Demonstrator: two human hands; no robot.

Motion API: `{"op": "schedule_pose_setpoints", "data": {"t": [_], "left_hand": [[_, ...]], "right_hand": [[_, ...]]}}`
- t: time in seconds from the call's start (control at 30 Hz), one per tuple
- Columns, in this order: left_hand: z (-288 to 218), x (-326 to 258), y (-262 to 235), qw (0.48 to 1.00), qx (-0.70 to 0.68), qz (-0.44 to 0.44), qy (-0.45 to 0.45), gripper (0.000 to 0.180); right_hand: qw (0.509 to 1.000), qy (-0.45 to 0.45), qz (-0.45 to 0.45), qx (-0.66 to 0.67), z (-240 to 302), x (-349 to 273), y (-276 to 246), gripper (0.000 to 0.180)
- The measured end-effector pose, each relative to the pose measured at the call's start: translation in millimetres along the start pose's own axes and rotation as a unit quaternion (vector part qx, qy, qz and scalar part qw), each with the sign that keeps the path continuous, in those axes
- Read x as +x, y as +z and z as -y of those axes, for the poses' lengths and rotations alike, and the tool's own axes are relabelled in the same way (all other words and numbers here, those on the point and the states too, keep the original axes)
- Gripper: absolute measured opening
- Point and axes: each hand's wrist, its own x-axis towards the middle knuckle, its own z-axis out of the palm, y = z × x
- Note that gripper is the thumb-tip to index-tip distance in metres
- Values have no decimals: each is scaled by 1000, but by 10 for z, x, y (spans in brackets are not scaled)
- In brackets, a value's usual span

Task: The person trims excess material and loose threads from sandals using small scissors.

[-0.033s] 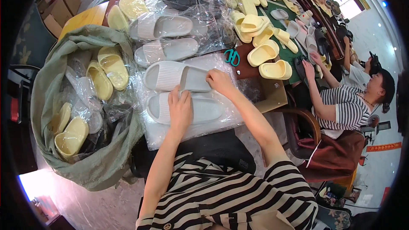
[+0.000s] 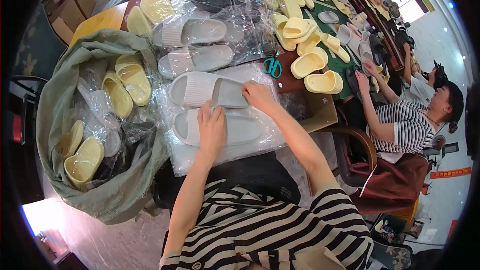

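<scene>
Two grey slippers lie side by side on a stack of clear plastic bags (image 2: 187, 162) in front of me. Across the strap and footbed of the near slipper (image 2: 245, 129) rests my left hand (image 2: 212, 129), its fingers stretched out and the fingertips at the gap between the pair. My right hand (image 2: 258, 96) has its fingers curled over the heel end of the far slipper (image 2: 200, 90). The toe ends of both slippers point left. Beyond them, another grey pair (image 2: 202, 31) lies wrapped in clear plastic.
A green woven sack (image 2: 52, 120) at left holds bagged yellow, grey and dark slippers. Teal scissors (image 2: 272, 68) lie beyond my right hand. Loose yellow slippers (image 2: 309, 62) cover the table at right. A co-worker (image 2: 407, 122) in stripes handles a dark slipper beside a chair (image 2: 365, 145).
</scene>
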Motion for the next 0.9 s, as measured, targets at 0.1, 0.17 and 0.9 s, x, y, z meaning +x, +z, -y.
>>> {"op": "schedule_pose_setpoints", "data": {"t": [0.1,0.17,0.9], "left_hand": [[8,-9,2,1000,3,-6,7,26],[19,-19,6,1000,5,-20,14,26],[-53,11,-182,997,-64,25,-42,31]], "right_hand": [[997,-20,33,-67,42,20,-6,14],[995,-60,60,-46,41,-8,-54,14],[944,291,-135,-82,-1323,-321,-35,18]]}}
